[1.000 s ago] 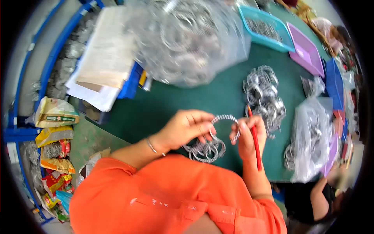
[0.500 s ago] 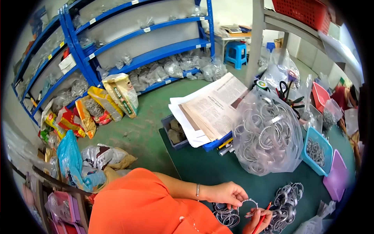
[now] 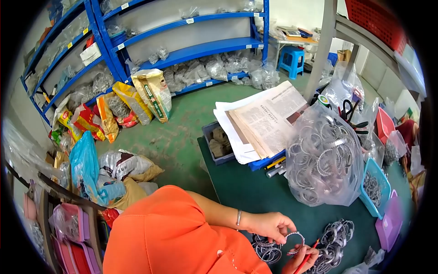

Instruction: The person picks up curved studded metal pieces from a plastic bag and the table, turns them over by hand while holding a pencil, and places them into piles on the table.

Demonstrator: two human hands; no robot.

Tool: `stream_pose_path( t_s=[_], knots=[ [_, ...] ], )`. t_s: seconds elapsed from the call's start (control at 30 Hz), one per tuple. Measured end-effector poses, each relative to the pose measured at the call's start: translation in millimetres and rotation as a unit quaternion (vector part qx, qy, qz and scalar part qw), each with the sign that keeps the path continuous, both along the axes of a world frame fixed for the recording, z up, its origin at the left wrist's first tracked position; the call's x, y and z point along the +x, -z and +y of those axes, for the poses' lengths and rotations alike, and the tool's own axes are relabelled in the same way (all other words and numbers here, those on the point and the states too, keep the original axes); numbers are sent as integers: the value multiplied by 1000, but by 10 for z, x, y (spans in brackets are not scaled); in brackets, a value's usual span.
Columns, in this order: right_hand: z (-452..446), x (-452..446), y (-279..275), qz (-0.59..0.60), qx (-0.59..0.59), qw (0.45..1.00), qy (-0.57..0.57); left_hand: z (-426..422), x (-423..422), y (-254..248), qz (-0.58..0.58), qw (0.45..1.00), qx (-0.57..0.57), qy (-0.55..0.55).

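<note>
Left hand is pinching one end of a curved, beaded band between thumb and fingers, the grip nearly closed; a silver bracelet is circling its wrist. Right hand is gripping a red pen-like tool, fingers curled, fingertips meeting the band's other end, so the band is bridging the two hands. A loose pile of bands is lying on the green surface, just on the body side of the left hand. A larger heap of bands is lying right beside the right hand. Beyond both hands a clear bag is bulging with similar bands. A turquoise basket is standing farther off, beyond the right hand's heap, a purple tray sitting next to it.
</note>
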State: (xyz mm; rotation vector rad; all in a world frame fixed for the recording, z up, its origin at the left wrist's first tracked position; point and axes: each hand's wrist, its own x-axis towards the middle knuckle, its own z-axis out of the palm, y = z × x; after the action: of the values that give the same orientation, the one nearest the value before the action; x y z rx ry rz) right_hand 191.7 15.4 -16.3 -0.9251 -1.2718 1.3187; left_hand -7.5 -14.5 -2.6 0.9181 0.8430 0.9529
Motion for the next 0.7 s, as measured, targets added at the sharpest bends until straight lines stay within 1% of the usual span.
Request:
stream_pose_path(
  t_s=[0.07,0.17,0.27,0.37,0.4,0.47,0.5,0.6,0.7],
  knots=[
    [6,11,26,-19,15,1000,-2,-18,25,59,-8,1000,26,16],
    [-6,7,34,-9,0,1000,0,-27,30,19,-22,1000,-1,15],
    [6,7,77,-51,21,998,8,-19,16,9,-5,1000,18,9],
    [-31,-47,-83,-64,24,998,-4,-18,17,57,-21,999,24,7],
    [-27,-45,-71,-64,26,998,-2,-16,18,34,-20,999,26,10],
    [-8,-50,-39,-16,16,1000,-1,-10,4,-51,4,1000,-9,-19],
    [-7,-59,-62,-11,21,1000,7,1,-12,-65,9,1000,-4,-11],
    [-25,-44,-75,12,-30,999,-12,35,-19,-45,-12,999,-37,-25],
    [-30,-9,-21,7,-20,1000,-8,49,-27,-30,-1,999,-30,-22]
  ],
)
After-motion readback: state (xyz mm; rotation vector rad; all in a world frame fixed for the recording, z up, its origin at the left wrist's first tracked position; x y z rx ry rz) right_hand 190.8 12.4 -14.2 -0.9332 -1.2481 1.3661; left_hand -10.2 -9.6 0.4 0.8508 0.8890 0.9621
